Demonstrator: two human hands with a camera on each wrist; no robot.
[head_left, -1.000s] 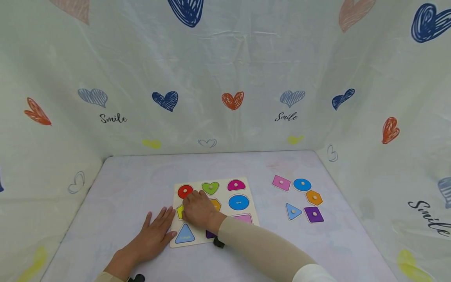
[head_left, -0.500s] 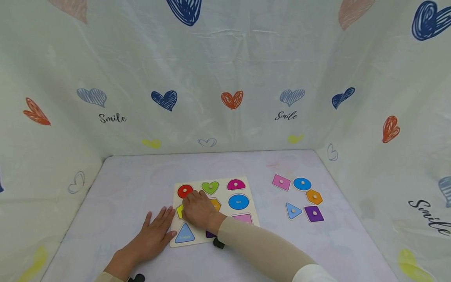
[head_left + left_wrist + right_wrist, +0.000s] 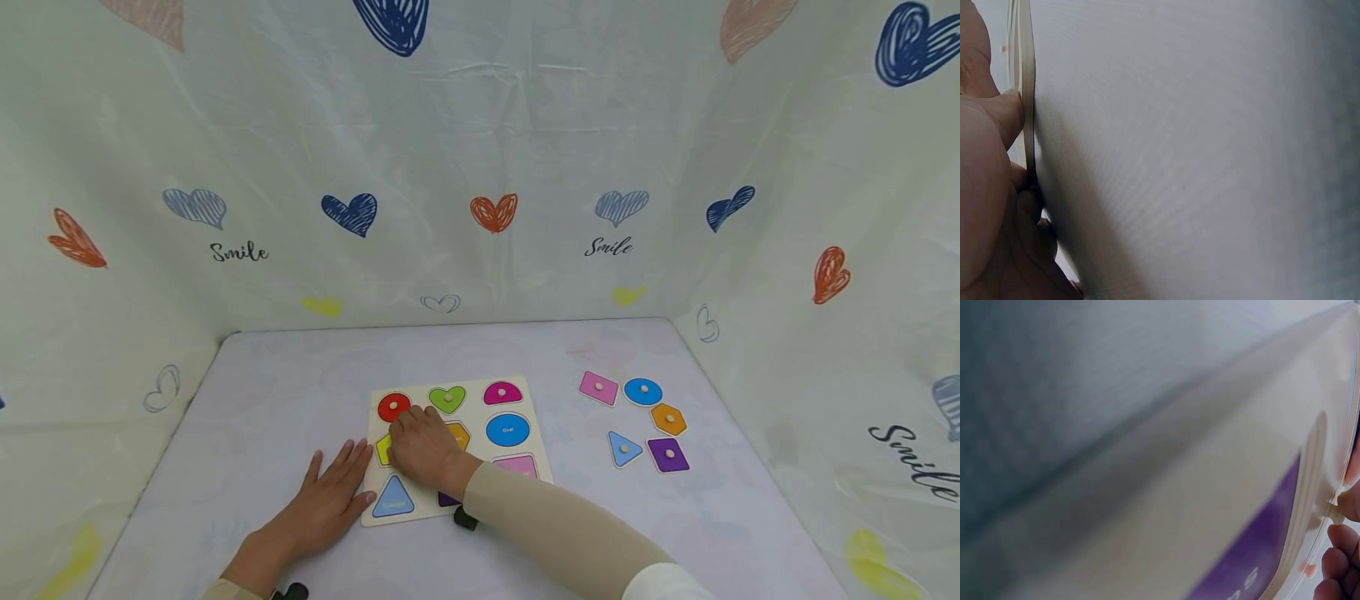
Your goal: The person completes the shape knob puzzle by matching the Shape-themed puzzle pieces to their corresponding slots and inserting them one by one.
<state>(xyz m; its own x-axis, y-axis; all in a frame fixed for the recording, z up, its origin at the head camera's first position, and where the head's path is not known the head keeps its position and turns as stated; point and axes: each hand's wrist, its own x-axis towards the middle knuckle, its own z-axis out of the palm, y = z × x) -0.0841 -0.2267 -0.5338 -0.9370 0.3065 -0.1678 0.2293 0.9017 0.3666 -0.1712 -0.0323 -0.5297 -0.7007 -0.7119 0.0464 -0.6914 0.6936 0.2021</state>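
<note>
Board point(image 3: 477, 407) labelled "Oval", left hand point(image 3: 327, 502) outstretched, right hand point(image 3: 423, 450) pinching knob point(image 3: 1335, 514), backdrop point(image 3: 435, 158) reading "Smile" 3 times

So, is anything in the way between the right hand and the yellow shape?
Nothing visible: the right hand is over the yellow shape, its fingers pinching a knob. The left hand touches the board along its left edge, off to the side.

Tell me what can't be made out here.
Head view: yellow shape, partly hidden by the right hand.
Head view: pink shape, partly hidden by the right sleeve.
Right wrist view: word on the purple shape, cut off by the bottom edge.
Left wrist view: left hand, partly cut off by the left edge.
</note>
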